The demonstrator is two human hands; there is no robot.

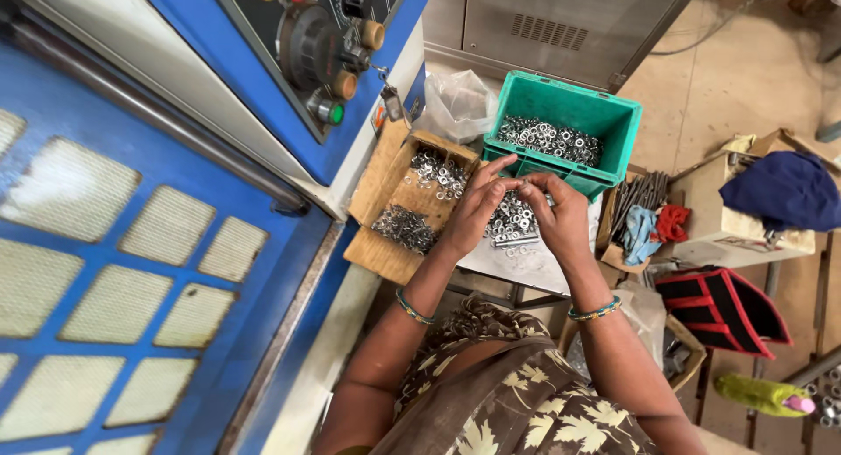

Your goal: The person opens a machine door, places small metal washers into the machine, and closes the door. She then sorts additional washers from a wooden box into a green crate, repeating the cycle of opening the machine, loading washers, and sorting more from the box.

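My left hand (pixel 476 211) and my right hand (pixel 554 217) meet fingertip to fingertip over a small pile of silver washers (pixel 510 220) on a white sheet. Something tiny and metallic is pinched between the fingertips of both hands; it is too small to identify surely. Behind the hands stands a green plastic crate (pixel 613 122) with several shiny washers (pixel 550 140) in it. To the left lies a cardboard box (pixel 378 253) holding two heaps of small metal parts (pixel 405 227).
A large blue machine (pixel 175 271) with a control panel of knobs and buttons (pixel 320 48) fills the left. A clear plastic bag (pixel 457 105) sits behind the box. On the right are metal rods (pixel 644 192), rags, a dark blue cloth (pixel 775 190) and a red-and-black bag (pixel 723 310).
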